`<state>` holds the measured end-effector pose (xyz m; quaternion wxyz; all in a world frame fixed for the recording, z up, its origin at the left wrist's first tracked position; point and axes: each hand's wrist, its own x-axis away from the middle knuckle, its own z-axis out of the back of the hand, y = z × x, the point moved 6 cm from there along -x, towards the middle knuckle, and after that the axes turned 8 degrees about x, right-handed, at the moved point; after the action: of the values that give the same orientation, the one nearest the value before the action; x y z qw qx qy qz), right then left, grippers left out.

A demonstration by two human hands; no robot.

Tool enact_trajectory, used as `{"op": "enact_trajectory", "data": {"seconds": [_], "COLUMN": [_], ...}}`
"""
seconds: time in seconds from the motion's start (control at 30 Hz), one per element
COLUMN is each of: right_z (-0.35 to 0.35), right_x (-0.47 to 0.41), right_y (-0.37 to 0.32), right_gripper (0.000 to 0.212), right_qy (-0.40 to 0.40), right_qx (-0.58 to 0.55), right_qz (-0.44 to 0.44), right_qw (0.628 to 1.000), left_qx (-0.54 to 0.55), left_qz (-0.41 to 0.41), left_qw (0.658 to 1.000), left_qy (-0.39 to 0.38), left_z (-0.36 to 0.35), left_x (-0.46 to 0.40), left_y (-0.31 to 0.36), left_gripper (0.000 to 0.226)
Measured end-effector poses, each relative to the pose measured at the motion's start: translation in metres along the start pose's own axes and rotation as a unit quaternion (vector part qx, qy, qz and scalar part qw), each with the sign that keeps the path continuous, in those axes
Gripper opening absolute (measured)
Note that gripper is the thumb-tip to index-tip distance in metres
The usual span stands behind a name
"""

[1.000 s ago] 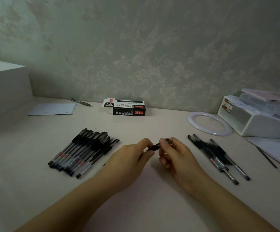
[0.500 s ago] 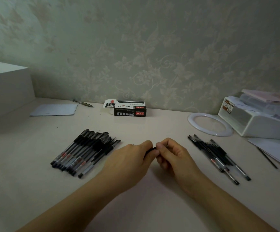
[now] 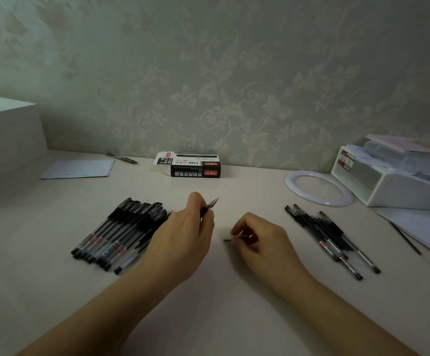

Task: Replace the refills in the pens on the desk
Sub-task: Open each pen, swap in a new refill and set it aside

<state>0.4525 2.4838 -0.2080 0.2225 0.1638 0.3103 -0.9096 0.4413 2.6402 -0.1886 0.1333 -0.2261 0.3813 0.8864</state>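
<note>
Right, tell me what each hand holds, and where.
Left hand grips the black gel pen by its barrel, tip exposed. Right hand pinches something small and blurred; cannot tell what.

The left hand is gripping a black pen, its metal tip pointing up and away over the desk. The right hand is pinching a small, blurred piece just beside it. Capped pens are lying left, more pens right, and a refill box is sitting by the wall.
</note>
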Motion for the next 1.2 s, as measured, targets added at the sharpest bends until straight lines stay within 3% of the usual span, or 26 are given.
{"op": "enact_trajectory", "data": {"seconds": [0.17,0.3,0.4,0.53,0.73,0.87,1.0,1.2], "right_z": [0.0,0.01,0.01,0.005,0.007,0.009,0.011,0.009], "right_x": [-0.001,-0.003,-0.002,-0.002,-0.005,-0.005,-0.005,-0.005], "right_y": [0.003,0.0,-0.003,0.002,0.005,0.004,0.004,0.004], "right_gripper": [0.01,0.008,0.015,0.019,0.019,0.025,0.015,0.019], "right_qy": [-0.011,0.056,0.034,-0.004,-0.008,-0.014,-0.023,-0.017], "right_qx": [0.052,-0.027,-0.065,-0.122,-0.191,-0.218,-0.233,-0.266], "right_qz": [0.021,-0.013,-0.021,-0.063,-0.073,-0.07,-0.06,-0.075], "right_qw": [0.998,0.998,0.997,0.991,0.979,0.973,0.97,0.961], "left_qx": [-0.04,-0.055,-0.025,0.032,0.072,0.048,0.004,0.016], "left_qz": [-0.042,-0.062,-0.08,-0.086,-0.094,-0.091,-0.093,-0.106], "left_qw": [0.997,0.993,0.991,0.991,0.988,0.988,0.99,0.991], "left_qy": [-0.056,-0.088,-0.105,-0.099,-0.098,-0.114,-0.11,-0.084], "left_z": [-0.011,-0.015,-0.018,-0.018,-0.014,-0.016,-0.014,-0.009], "left_x": [0.002,0.004,0.005,0.005,0.0,0.001,0.002,0.003], "left_y": [0.0,0.001,0.006,0.006,0.007,0.005,0.004,0.01], "left_gripper": [0.01,0.009,0.002,0.021,0.008,0.019,0.039,0.028]}}
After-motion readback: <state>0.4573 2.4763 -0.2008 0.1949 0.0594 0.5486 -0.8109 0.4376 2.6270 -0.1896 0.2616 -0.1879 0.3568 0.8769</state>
